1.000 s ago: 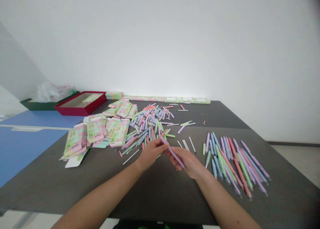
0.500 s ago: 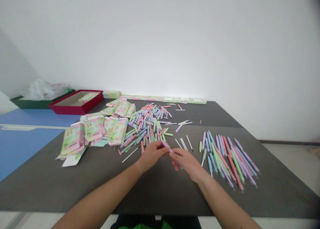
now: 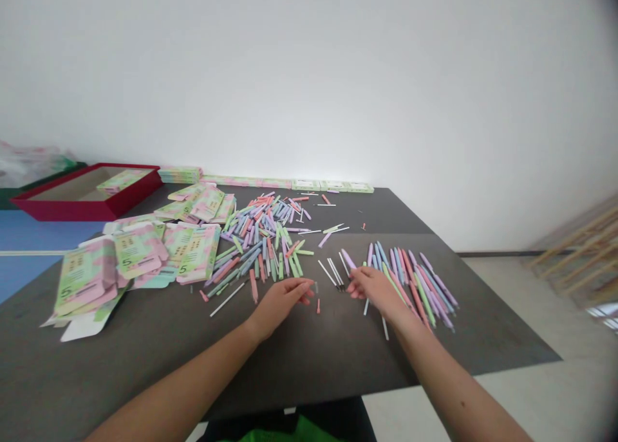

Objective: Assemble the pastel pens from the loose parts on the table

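Observation:
My right hand [image 3: 379, 291] is closed on a purple pen barrel [image 3: 347, 259], which points up and left from the fingertips. It is just left of the laid-out pens [image 3: 422, 281]. My left hand [image 3: 282, 303] hovers low over the table with loosely curled fingers; I see nothing held in it. By its fingertips are a small clear piece [image 3: 316, 287] and a small red pen part [image 3: 318, 307]. Between the hands lie several white refills [image 3: 328, 273] with dark tips. A heap of pastel pen barrels [image 3: 270, 226] spreads beyond my left hand.
Pink-and-green printed cartons [image 3: 140, 252] are piled on the left. Behind them stands a red tray [image 3: 116, 204] with cartons inside. A row of boxes [image 3: 306, 184] runs along the wall. The dark table's [image 3: 502, 345] right edge drops to the floor.
My hands were together on a purple pen; now they are apart. My right hand has carried a purple barrel toward the laid-out pens. The view has turned right.

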Action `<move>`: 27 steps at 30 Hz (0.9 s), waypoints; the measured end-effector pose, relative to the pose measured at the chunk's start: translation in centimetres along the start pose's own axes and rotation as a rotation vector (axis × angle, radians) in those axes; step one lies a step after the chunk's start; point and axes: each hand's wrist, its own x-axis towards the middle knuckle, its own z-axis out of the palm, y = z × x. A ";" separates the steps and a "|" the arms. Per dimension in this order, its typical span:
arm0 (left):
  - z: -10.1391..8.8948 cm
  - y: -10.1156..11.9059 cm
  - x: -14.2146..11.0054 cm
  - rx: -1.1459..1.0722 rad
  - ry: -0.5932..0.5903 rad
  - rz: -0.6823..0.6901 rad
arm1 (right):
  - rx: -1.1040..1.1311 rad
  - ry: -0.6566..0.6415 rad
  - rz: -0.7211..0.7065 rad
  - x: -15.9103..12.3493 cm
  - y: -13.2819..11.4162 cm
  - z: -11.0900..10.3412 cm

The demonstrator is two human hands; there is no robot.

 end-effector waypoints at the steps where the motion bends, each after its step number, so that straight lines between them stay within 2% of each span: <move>1: 0.0 -0.1 0.0 -0.009 -0.002 0.006 | -0.078 0.040 0.022 0.9 0.4 -1.2; 4: 0.1 -0.2 0.1 -0.035 -0.015 0.013 | -0.330 0.112 0.080 3.3 1.3 -3.6; 6: 0.1 -0.3 0.0 -0.035 -0.026 0.008 | -0.466 0.132 0.108 4.3 1.4 -3.8; 12: -0.1 -0.5 -0.2 -0.028 -0.042 0.005 | -0.716 0.133 0.132 5.4 0.9 -1.6; 17: -0.3 -0.5 -0.1 -0.036 -0.033 0.001 | -0.819 0.132 0.112 5.3 0.3 -1.3; 22: -0.4 -0.5 0.0 -0.064 -0.034 0.005 | -0.870 0.115 0.059 4.8 -0.7 -1.3; 27: -0.6 -0.6 0.0 -0.070 -0.026 0.013 | -0.877 0.041 -0.067 4.9 -2.3 0.4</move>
